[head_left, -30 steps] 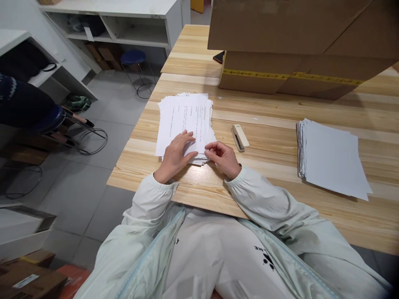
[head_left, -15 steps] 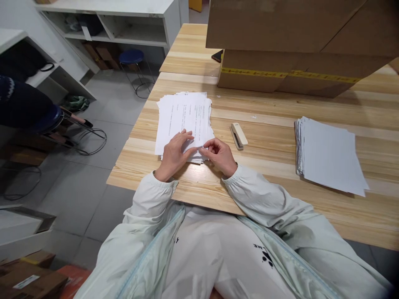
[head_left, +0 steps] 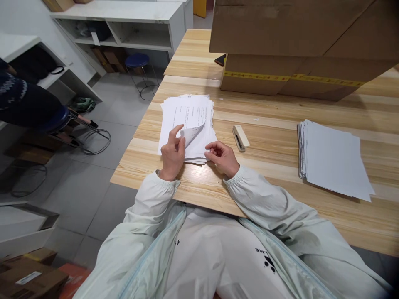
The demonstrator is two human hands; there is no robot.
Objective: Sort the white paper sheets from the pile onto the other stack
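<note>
A loose stack of printed sheets lies near the left end of the table. The lower right corner of its top sheet of paper is folded up and back, and my left hand grips this curled part between thumb and fingers. At the stack's lower right corner, my right hand is closed in a pinch on the paper there; how many sheets it holds is hidden. To the right of that hand lies a cream stapler, touched by neither hand.
A second paper stack lies on the right of the wooden table. Large cardboard boxes stand at the back, with a dark phone beside them. A blue stool and a seated person are on the left.
My left hand has lifted and curled the top sheet's corner back to the left. My right hand stays at the stack's lower right corner. The view has shifted slightly.
</note>
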